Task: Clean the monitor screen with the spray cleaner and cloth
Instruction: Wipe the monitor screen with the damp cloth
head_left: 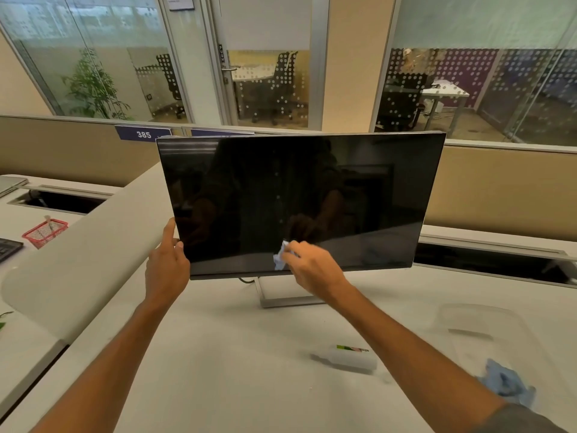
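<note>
The right hand (pixel 312 265) pinches a small crumpled light-blue cloth (pixel 282 256) between its curled fingers and holds it against the lower middle of the monitor screen (pixel 296 198), just above the bottom bezel. The left hand (pixel 167 264) grips the monitor's lower-left corner, thumb on the front edge and fingers wrapped behind the frame. The screen is dark and glossy and tilts slightly, left side lower; its silver stand (pixel 281 295) rests on the table (pixel 218 354).

The table is a pale off-white surface that curves away at the left. On it, to the right of the stand and well apart from the hands, one white spray cleaner bottle (pixel 346 357) lies on its side with a green label. A second blue cloth (pixel 505 382) lies bunched at the right edge, beside one clear plastic tray (pixel 487 335). On the neighbouring desk to the left stand one red mesh basket (pixel 45 232) and the corner of one dark keyboard (pixel 9 248).

Tan partition panels run behind the table, one bearing a blue tag numbered 385 (pixel 143 134). Beyond them are glass-walled rooms with dotted frosting, a glass door (pixel 265 57), black office chairs and one leafy plant (pixel 93 85).

Counted: one monitor, two cloths, one bottle, two hands.
</note>
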Tool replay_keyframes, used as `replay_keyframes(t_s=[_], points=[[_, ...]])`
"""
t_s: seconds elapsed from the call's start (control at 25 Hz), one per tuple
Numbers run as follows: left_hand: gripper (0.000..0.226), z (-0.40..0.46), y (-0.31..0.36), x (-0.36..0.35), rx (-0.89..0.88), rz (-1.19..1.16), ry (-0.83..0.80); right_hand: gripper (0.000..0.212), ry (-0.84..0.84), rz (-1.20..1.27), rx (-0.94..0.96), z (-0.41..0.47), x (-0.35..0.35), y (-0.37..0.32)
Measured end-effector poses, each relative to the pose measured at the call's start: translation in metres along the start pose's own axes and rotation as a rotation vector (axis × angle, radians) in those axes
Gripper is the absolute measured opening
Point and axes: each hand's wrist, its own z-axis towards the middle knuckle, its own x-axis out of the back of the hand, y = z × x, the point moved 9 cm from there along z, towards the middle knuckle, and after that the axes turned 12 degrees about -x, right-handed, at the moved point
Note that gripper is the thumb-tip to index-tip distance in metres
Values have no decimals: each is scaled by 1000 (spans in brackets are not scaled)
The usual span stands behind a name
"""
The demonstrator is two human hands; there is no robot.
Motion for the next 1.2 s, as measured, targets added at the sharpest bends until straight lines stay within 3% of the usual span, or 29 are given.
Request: replay_keyframes(t_s=[0.04,0.2,0.36,0.6,0.88,1.04,1.2], points=[[51,0,1,0,-5,2,0,11,66,12,-16,16,18,-3],[51,0,4,2,-19,4,6,22,377,36,-66,89,110,-8],[52,1,1,1,-7,2,-2,21,312,-59,-52,124,107,-13],[52,3,-4,-1,-14,-12,-8,21,238,-54,90,73,40,-30],[54,3,-5,-2,-27,-15,-7,38,-79,-74,113,2,-32,-35],[51,4,-2,-1,-35,-52,-14,16,82,0,23,24,16,-27],[44,25,16,18,-118,-100,85,22,257,194,-108,70,80,-26]])
